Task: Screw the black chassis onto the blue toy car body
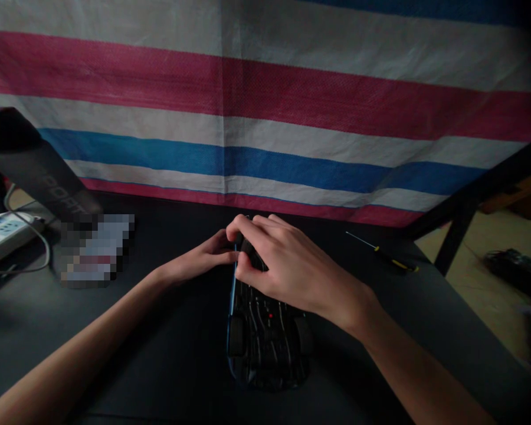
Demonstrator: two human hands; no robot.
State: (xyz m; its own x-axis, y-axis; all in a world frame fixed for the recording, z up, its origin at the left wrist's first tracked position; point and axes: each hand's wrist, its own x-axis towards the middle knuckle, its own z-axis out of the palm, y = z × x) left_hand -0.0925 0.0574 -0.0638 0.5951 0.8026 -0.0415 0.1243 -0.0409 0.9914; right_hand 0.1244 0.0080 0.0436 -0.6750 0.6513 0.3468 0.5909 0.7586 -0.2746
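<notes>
A toy car (269, 336) lies upside down on the black table, its dark underside and wheels facing up and a blue body edge showing at the left. My left hand (207, 254) grips the far left side of the car, thumb against the edge, its fingertips partly hidden. Over the far end reaches my right hand (274, 254), with thumb and forefinger curled round a black wheel (246, 247) at the far left corner. The hand covers much of that end. Both wheels at the near end are visible.
To the right a screwdriver (383, 254) with a black and yellow handle lies on the table (168, 342). At left are a white power strip (9, 236), a cable, a grey stand (48, 171) and a blurred-out item (101, 248). A striped sheet (292, 130) hangs behind.
</notes>
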